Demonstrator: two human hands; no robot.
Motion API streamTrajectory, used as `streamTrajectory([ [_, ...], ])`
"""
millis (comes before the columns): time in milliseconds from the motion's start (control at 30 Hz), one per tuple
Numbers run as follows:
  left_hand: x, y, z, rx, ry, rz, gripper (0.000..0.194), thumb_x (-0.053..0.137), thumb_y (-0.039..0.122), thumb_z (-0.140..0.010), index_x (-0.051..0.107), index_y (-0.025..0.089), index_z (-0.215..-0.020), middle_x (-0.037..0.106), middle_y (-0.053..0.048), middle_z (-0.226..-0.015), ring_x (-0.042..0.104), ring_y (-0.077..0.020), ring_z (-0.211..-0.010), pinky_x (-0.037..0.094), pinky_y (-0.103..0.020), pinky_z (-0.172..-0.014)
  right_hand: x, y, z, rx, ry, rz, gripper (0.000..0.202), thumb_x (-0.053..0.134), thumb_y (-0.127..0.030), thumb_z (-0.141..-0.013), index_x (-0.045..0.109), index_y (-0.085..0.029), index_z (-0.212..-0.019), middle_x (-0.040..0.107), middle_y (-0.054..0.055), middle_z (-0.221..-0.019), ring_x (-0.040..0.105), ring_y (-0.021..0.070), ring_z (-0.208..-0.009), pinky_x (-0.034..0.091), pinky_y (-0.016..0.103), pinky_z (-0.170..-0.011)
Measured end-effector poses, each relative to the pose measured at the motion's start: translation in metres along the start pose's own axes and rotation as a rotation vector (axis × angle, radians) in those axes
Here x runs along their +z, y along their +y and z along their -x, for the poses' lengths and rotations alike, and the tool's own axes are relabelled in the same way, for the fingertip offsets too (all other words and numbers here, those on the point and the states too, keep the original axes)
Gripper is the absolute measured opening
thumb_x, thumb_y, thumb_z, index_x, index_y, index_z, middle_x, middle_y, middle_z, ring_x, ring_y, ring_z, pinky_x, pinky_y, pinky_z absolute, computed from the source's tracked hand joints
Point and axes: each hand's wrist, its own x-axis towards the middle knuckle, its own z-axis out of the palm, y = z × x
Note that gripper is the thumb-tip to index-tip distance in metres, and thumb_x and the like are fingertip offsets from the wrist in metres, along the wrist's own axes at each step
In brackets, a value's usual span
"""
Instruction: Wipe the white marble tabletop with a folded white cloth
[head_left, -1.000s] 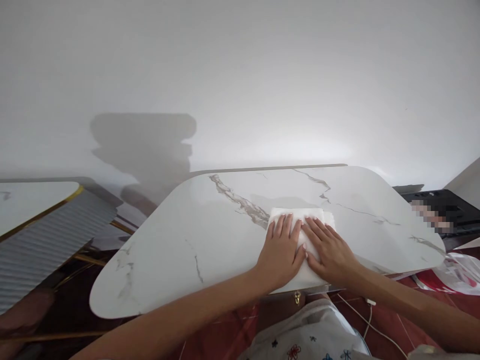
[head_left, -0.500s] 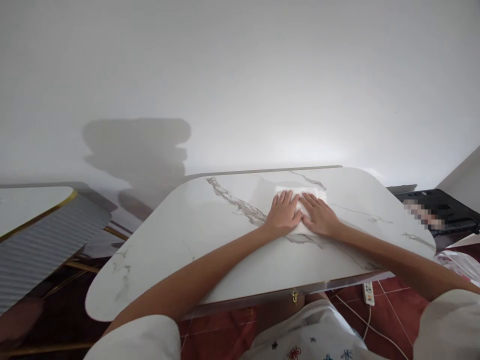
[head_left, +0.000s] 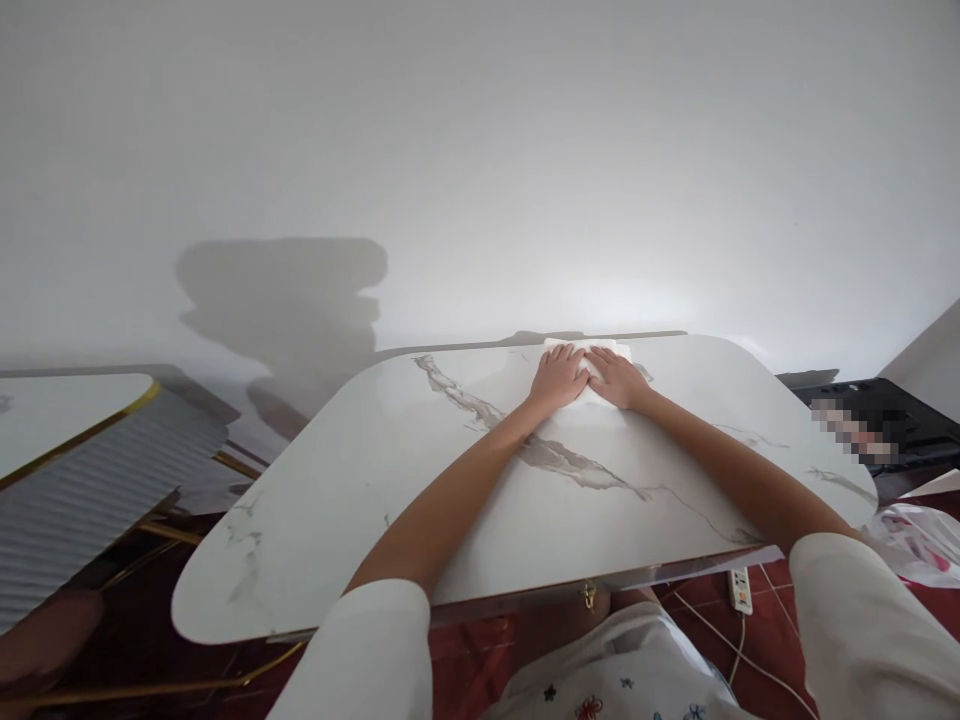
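Both palms press down on a folded white cloth or paper towel (head_left: 592, 394) near the far edge of a white marbled tabletop (head_left: 322, 500). On its left part lies my left hand (head_left: 558, 378), open, with fingers flat and pointing away from me. My right hand (head_left: 616, 377) is open too and rests flat on the right part, its thumb close to the left thumb. Much of the white piece is hidden beneath the hands, so its material is hard to tell.
A white wall (head_left: 480, 180) rises directly behind the tabletop. To the left stands a gold-edged table with a ribbed grey side (head_left: 112, 490). A black case-like object (head_left: 926, 420) is at the right, above a plastic bag (head_left: 919, 540). A power strip (head_left: 739, 590) lies on the red floor.
Both hands have slid the white piece away from me and slightly left, up to the far edge by the wall. The arms are stretched further out.
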Motion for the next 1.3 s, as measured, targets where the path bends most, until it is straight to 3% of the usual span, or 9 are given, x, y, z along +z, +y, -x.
streamTrajectory([
  [367,0.017,-0.019,-0.044,-0.027,0.052,-0.007,0.04,0.038,0.028,-0.093,0.049,0.019,-0.131,0.051,-0.01,-0.139,0.038,-0.0263,-0.132,0.027,-0.044,-0.111,0.012,0.03,-0.046,-0.019,0.033,-0.041,0.054,0.04,-0.038,-0.095,0.041,-0.017,-0.145,0.04,0.009,-0.151,0.034,0.0279,-0.14,0.031,0.044,-0.113],
  [733,0.02,-0.026,-0.065,-0.044,0.066,0.034,0.035,0.039,0.026,-0.092,0.053,0.022,-0.123,0.059,-0.008,-0.126,0.046,-0.0246,-0.123,0.032,-0.04,-0.106,0.016,0.041,-0.065,0.034,0.03,-0.112,0.054,0.042,-0.035,-0.094,0.042,-0.017,-0.145,0.042,0.008,-0.15,0.034,0.0248,-0.14,0.028,0.04,-0.115],
  [900,0.024,-0.019,-0.066,-0.052,0.056,-0.026,0.036,0.035,0.025,-0.093,0.052,0.02,-0.124,0.057,-0.01,-0.126,0.045,-0.0262,-0.122,0.033,-0.042,-0.103,0.015,0.048,-0.065,0.01,0.026,-0.125,0.054,0.041,-0.037,-0.094,0.043,-0.017,-0.144,0.042,0.008,-0.15,0.034,0.0251,-0.14,0.029,0.041,-0.115],
  [1167,0.034,0.012,-0.074,-0.045,0.076,-0.034,0.036,0.035,0.026,-0.092,0.053,0.02,-0.123,0.056,-0.012,-0.126,0.045,-0.0274,-0.122,0.033,-0.044,-0.103,0.013,0.078,-0.048,0.028,0.057,-0.107,0.054,0.041,-0.037,-0.093,0.043,-0.019,-0.144,0.042,0.007,-0.15,0.035,0.0281,-0.14,0.031,0.046,-0.114],
  [1300,0.035,0.021,-0.071,-0.039,0.104,-0.034,0.037,0.036,0.026,-0.092,0.053,0.02,-0.124,0.054,-0.012,-0.13,0.043,-0.0277,-0.124,0.032,-0.044,-0.105,0.012,0.081,-0.041,0.038,0.06,-0.084,0.055,0.04,-0.036,-0.093,0.042,-0.017,-0.144,0.041,0.009,-0.151,0.034,0.0301,-0.14,0.03,0.047,-0.114],
])
